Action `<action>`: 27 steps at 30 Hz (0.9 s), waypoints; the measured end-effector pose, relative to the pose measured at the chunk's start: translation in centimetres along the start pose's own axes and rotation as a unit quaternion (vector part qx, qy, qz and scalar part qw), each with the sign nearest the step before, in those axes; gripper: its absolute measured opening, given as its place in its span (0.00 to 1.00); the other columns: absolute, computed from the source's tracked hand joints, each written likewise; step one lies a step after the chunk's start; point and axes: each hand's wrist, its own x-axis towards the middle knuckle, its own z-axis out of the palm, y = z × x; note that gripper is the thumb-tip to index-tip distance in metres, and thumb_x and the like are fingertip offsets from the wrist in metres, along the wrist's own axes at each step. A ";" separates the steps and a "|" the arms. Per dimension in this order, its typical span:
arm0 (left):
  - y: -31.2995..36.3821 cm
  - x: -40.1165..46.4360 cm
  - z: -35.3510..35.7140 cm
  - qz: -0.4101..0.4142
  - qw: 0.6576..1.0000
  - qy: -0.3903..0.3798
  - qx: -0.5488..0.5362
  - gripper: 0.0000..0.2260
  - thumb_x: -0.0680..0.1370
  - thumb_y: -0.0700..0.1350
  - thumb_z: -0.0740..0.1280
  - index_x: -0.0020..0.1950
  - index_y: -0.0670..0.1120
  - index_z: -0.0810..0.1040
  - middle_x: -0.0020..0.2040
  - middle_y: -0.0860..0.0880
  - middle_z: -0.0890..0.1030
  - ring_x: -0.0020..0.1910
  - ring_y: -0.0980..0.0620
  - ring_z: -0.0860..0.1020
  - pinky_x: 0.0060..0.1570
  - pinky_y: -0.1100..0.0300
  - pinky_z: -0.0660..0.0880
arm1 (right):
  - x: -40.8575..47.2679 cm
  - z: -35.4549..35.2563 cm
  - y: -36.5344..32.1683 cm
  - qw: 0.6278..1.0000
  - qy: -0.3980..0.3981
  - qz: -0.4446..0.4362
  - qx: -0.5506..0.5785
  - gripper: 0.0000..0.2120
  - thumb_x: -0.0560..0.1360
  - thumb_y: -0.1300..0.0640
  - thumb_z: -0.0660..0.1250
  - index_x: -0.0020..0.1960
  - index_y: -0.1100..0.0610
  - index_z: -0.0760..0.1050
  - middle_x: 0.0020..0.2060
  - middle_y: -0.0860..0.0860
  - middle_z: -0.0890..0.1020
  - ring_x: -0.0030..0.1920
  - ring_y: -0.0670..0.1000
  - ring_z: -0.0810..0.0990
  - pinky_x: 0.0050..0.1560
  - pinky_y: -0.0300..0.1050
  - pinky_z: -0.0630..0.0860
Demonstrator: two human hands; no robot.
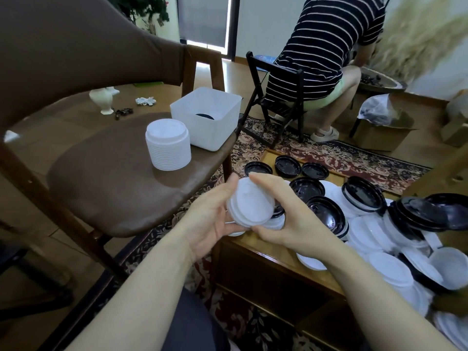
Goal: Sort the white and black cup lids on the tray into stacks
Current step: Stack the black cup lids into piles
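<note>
A small nest of white lids [250, 205] is held between both hands above the tray's near corner: the left hand [210, 219] cups it from below, the right hand's [286, 224] fingers [266, 184] are curled over its top, seemingly to square it. Beyond, mixed white and black lids [326, 211] crowd the tray [266, 154] (mostly unsorted). Farther off, the finished white stack [167, 148] stands on the chair seat [114, 183] beside a white bin [206, 117].

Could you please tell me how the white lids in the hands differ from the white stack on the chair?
The held white lids are a short, tilted stack gripped by the left hand and right hand; the chair stack is tall, upright and untouched. Both are white.
</note>
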 end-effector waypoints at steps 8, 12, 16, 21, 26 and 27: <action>-0.4 0.5 -0.1 0.036 0.997 0.064 0.029 0.13 0.80 0.40 0.67 0.64 0.39 0.78 0.57 0.38 0.84 0.56 0.38 0.83 0.49 0.49 0.82 | 0.0 1.6 -0.2 0.998 0.052 0.034 0.031 0.37 0.70 0.52 0.75 0.74 0.52 0.62 0.68 0.44 0.69 0.69 0.43 0.67 0.66 0.36 0.66; -0.1 0.2 -0.4 0.041 0.995 0.075 0.047 0.08 0.78 0.41 0.69 0.57 0.41 0.82 0.52 0.40 0.86 0.47 0.45 0.85 0.42 0.55 0.84 | 0.6 1.3 0.4 1.000 0.019 0.015 0.000 0.37 0.71 0.56 0.75 0.75 0.54 0.62 0.69 0.47 0.69 0.70 0.44 0.67 0.67 0.36 0.66; 0.7 0.6 -1.7 0.095 0.971 0.220 -0.004 0.03 0.77 0.39 0.71 0.49 0.45 0.82 0.46 0.46 0.86 0.42 0.50 0.85 0.41 0.58 0.82 | 1.4 1.2 1.7 0.997 0.018 0.073 -0.021 0.44 0.73 0.54 0.75 0.79 0.49 0.51 0.75 0.45 0.62 0.75 0.42 0.60 0.72 0.40 0.62; 1.0 1.1 -3.6 0.107 0.936 0.328 -0.067 0.04 0.78 0.38 0.71 0.50 0.47 0.79 0.47 0.49 0.83 0.48 0.51 0.82 0.51 0.55 0.80 | 1.9 2.2 3.3 0.982 -0.033 0.122 -0.140 0.38 0.75 0.52 0.73 0.78 0.49 0.56 0.73 0.46 0.64 0.73 0.45 0.61 0.71 0.45 0.64; 1.1 1.2 -4.3 0.067 0.939 0.309 -0.139 0.14 0.77 0.34 0.69 0.62 0.43 0.77 0.50 0.47 0.82 0.46 0.51 0.81 0.42 0.57 0.79 | 2.0 7.2 4.8 0.946 -0.162 0.134 -0.249 0.28 0.77 0.52 0.67 0.75 0.51 0.63 0.70 0.48 0.68 0.69 0.51 0.66 0.62 0.51 0.72; 1.1 1.2 -4.3 0.065 0.939 0.306 -0.141 0.15 0.77 0.33 0.69 0.63 0.42 0.77 0.51 0.46 0.83 0.46 0.51 0.82 0.41 0.57 0.79 | 1.9 8.1 5.3 0.933 -0.184 0.142 -0.273 0.25 0.77 0.53 0.66 0.73 0.52 0.66 0.68 0.50 0.69 0.68 0.53 0.68 0.60 0.51 0.72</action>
